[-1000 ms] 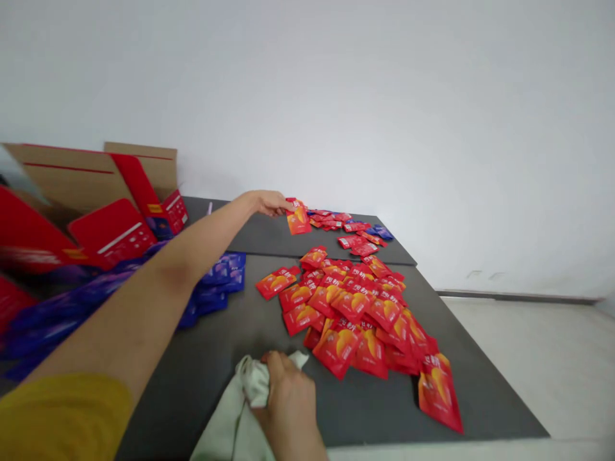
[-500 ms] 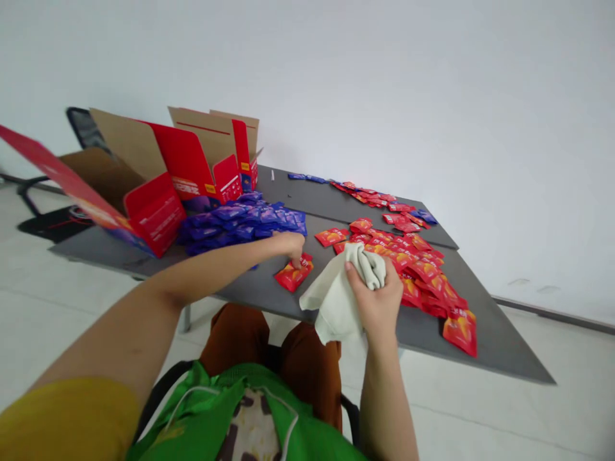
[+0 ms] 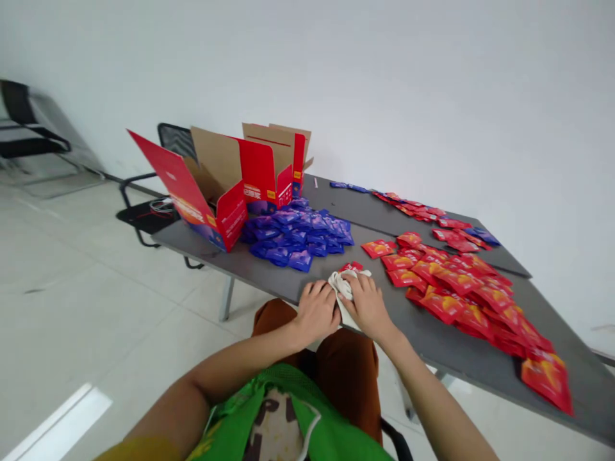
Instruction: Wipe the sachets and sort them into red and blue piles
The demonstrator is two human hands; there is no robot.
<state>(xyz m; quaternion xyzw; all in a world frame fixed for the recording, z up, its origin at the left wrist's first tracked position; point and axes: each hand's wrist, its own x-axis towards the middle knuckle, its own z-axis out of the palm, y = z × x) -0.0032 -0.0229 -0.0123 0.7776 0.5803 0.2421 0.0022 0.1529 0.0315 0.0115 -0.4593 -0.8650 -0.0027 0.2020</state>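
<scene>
Near the table's front edge, my right hand (image 3: 366, 303) is closed on a white cloth (image 3: 343, 282), pressing it down. From under the cloth's far side peeks a red packet (image 3: 352, 266); the rest of it is covered. My left hand (image 3: 317, 310) lies on the table edge just left of the cloth, fingers stretched forward and holding nothing that I can see. A heap of blue packets (image 3: 300, 234) lies beyond my left hand. To the right of my right hand spreads a large pile of red packets (image 3: 456, 285).
Open red cardboard boxes (image 3: 259, 169) stand at the table's left end, with a black chair (image 3: 144, 214) behind them. More red packets (image 3: 413, 208) and a few blue packets (image 3: 483, 235) lie along the back of the grey table (image 3: 365, 218).
My right hand has brought the cloth down onto the single red packet. My left hand has let go of that packet and drawn back to the table edge. The view has turned left.
</scene>
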